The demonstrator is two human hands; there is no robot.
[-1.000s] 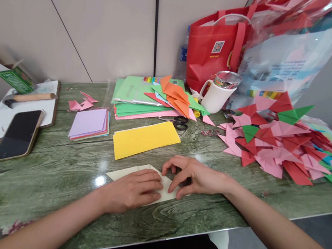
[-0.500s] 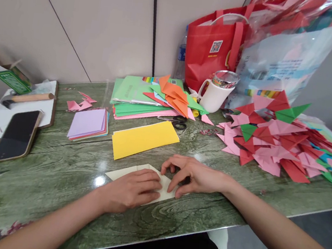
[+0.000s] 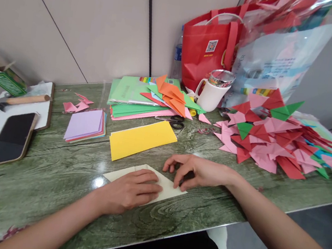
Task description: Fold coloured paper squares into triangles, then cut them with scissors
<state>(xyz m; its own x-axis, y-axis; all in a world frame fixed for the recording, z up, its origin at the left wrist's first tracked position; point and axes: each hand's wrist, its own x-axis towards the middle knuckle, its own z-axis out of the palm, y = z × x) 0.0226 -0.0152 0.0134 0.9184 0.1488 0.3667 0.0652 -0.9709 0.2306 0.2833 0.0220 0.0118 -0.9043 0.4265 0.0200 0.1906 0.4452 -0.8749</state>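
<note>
A folded sheet of cream paper (image 3: pixel 170 187) lies flat on the table near its front edge, with pointed ends to the left and right. Across its middle rests my left hand (image 3: pixel 134 190), fingers stretched out flat and covering part of the folds. My right hand (image 3: pixel 188 172) is at the paper's right end, its fingers curved and apart, the fingertips at or just above the edge; whether they touch it I cannot tell. Just beyond the paper is a stack of yellow paper strips (image 3: pixel 143 140). A stack of small square sheets, lilac on top (image 3: pixel 84 125), sits to the left of it.
A heap of folded pink, red and green paper pieces (image 3: pixel 274 134) covers the right side. Behind are scissors (image 3: pixel 177 122), a white mug (image 3: pixel 214 92), green paper packs (image 3: pixel 127 91) and a red bag (image 3: pixel 199 59). A phone (image 3: pixel 13 137) and a hammer (image 3: pixel 24 100) lie left.
My right hand has slid right along the cream paper and lifted slightly, uncovering its right tip. My left hand stays on the paper. The whole view has shifted slightly.
</note>
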